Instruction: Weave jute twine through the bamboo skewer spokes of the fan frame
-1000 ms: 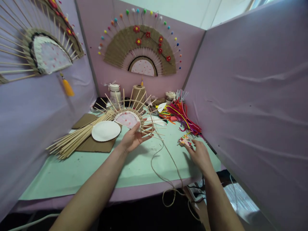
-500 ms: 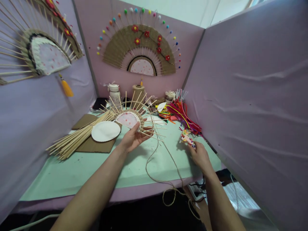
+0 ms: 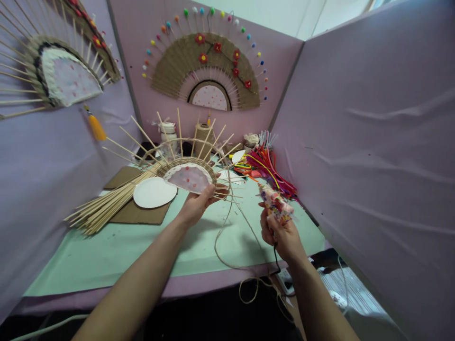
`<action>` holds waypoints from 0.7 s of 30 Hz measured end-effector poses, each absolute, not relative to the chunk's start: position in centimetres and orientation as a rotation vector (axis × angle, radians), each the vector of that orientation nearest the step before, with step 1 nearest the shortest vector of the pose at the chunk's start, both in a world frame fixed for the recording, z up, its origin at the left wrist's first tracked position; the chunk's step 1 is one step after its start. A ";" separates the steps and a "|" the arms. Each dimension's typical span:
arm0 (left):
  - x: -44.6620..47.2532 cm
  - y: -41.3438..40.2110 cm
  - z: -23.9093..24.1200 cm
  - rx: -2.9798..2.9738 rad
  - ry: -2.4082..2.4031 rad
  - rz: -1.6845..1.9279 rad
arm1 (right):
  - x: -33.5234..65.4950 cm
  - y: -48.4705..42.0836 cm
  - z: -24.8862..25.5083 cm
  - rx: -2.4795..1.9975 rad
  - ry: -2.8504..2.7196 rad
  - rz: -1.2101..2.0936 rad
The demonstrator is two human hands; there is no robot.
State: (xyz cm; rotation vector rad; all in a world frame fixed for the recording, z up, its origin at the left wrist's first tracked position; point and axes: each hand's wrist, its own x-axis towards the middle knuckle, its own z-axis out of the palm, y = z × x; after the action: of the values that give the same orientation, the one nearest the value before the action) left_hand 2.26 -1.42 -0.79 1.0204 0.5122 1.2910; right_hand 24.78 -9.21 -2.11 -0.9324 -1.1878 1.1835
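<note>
My left hand grips the lower right of a half-round fan, thumb on its front. Pale sticks radiate from the fan's woven twine band, and its centre is a pinkish dotted panel with a white edge. A loose length of twine loops around the sticks and trails down over the table's front edge. My right hand is wrapped round the handle of a glue gun covered in colourful decoration. Its nozzle points up and left, apart from the fan, and a dark cord hangs below.
Left on the green table lie a bundle of sticks, cardboard and a white oval. Behind stand a white bottle and a twine spool. Pipe cleaners lie right. Finished fans hang on the walls.
My right hand has lifted the glue gun off the table and turned it upright, nozzle leftward. The fan has come nearer and tilted so its panel faces me more.
</note>
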 end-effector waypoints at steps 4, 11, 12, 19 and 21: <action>2.5 -1.9 -0.8 1.123 0.588 1.332 | 23.1 -9.3 -2.4 -0.902 -1.221 1.301; 2.7 -2.3 -1.2 1.434 0.770 1.390 | 20.3 -8.8 -2.2 -0.968 -1.380 1.270; 2.7 -2.3 -1.2 1.451 0.777 1.394 | 20.1 -8.7 -2.2 -1.002 -1.410 1.233; 3.0 -2.7 -0.7 1.363 0.743 1.400 | 19.6 -9.1 -1.5 -1.107 -1.417 1.099; 3.0 -2.7 -0.7 1.370 0.757 1.414 | 19.6 -9.2 -1.5 -1.115 -1.419 1.091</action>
State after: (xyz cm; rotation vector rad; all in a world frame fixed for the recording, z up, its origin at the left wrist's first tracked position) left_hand 3.03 -2.69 -0.73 1.3696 0.7567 1.4144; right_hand 19.60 -9.21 -1.52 -1.1149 -1.4192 1.0905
